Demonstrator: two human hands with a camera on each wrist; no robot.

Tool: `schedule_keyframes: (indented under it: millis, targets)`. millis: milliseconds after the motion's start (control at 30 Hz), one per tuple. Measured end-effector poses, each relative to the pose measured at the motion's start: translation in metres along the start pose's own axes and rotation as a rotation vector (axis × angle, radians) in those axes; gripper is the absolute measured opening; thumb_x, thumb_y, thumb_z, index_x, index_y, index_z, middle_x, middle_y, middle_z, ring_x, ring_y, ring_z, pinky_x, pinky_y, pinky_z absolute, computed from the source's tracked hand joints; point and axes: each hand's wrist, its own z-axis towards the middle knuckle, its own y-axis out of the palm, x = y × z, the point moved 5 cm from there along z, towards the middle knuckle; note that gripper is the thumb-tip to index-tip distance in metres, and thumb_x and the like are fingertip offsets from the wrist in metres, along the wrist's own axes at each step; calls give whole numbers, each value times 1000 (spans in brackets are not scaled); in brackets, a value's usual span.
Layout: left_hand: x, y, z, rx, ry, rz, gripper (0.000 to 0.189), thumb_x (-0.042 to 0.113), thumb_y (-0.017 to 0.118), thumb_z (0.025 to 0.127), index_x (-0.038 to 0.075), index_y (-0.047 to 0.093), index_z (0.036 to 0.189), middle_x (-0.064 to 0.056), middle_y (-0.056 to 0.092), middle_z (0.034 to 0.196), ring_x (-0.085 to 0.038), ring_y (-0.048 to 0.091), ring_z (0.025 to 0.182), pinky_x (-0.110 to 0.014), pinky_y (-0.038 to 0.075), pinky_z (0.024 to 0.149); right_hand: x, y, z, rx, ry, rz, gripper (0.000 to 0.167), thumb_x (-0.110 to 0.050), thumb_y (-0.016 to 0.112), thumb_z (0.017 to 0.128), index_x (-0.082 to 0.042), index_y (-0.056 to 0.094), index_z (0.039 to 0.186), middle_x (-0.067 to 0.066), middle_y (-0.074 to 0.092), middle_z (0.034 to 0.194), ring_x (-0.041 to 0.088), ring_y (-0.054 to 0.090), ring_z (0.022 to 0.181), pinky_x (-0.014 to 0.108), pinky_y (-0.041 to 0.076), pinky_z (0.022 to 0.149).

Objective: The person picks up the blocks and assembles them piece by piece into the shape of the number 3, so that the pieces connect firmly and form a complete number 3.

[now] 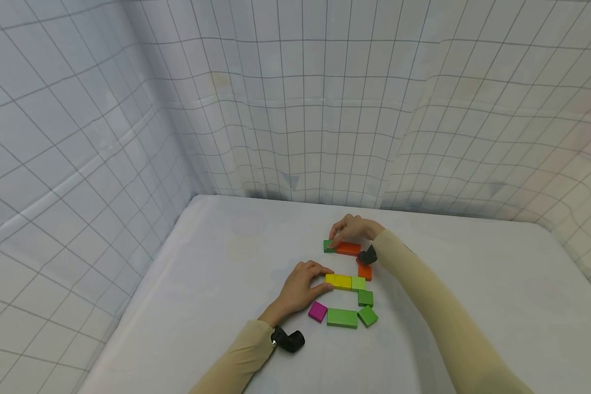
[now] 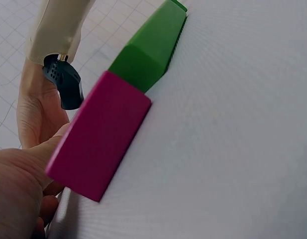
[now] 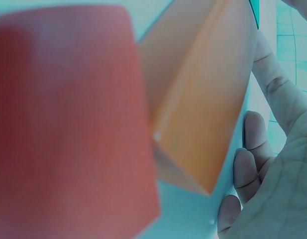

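In the head view my left hand (image 1: 297,287) holds the left end of a yellow block (image 1: 339,282) between thumb and fingers. A lime block (image 1: 358,283) touches the yellow one's right end. Farther back, my right hand (image 1: 354,227) pinches a small dark green block (image 1: 328,247) against the left end of a long red-orange block (image 1: 348,249). Below my right wrist lies an orange block (image 1: 365,272). The right wrist view has a red block (image 3: 73,124) and an orange block (image 3: 203,99) blurred up close.
Nearer me, a magenta block (image 1: 317,312), a long green block (image 1: 342,318) and a turned green block (image 1: 368,316) form a row. A small green block (image 1: 365,298) sits above its right end. Gridded white cloth (image 1: 295,109) hangs behind the white table (image 1: 216,328).
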Motion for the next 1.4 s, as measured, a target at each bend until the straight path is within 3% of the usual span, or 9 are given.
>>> schedule_keyframes:
  millis: [400, 700, 1133, 1267, 1400]
  targets:
    - [0, -1, 1, 2, 6, 9, 33, 34, 68, 88, 20, 67, 117, 4, 58, 108, -13, 46, 90, -29, 39, 79, -1, -1, -1, 5, -22, 9, 39, -60, 71, 74, -24, 70, 89, 10, 36, 133, 34, 22, 125, 56, 20, 100]
    - [0, -2, -1, 2, 3, 10, 33, 35, 67, 88, 20, 67, 117, 3, 58, 108, -13, 46, 91, -30, 40, 79, -6, -1, -2, -20, -73, -4, 38, -59, 68, 78, -23, 69, 89, 5, 47, 115, 29, 36, 111, 49, 29, 91]
    - [0, -3, -2, 0, 3, 1, 33, 33, 66, 90, 19, 65, 120, 3, 58, 111, -14, 46, 93, -31, 40, 81, -3, -1, 2, -24, -89, 18, 34, -56, 68, 80, -24, 69, 91, 3, 49, 116, 27, 38, 112, 48, 30, 93]
    - [-1, -1, 0, -3, 5, -6, 35, 33, 66, 90, 18, 65, 121, 3, 58, 113, -14, 46, 95, -32, 40, 82, 2, -2, 3, -38, -103, 51, 35, -53, 67, 82, -22, 70, 97, 3, 51, 119, 26, 39, 114, 49, 29, 96]
    - [-1, 3, 1, -19, 6, -7, 37, 37, 65, 90, 19, 64, 122, 2, 57, 113, -14, 46, 97, -32, 40, 83, 9, -2, 1, -72, -105, 98, 45, -53, 65, 84, -21, 65, 116, 6, 46, 133, 28, 36, 123, 51, 26, 102]
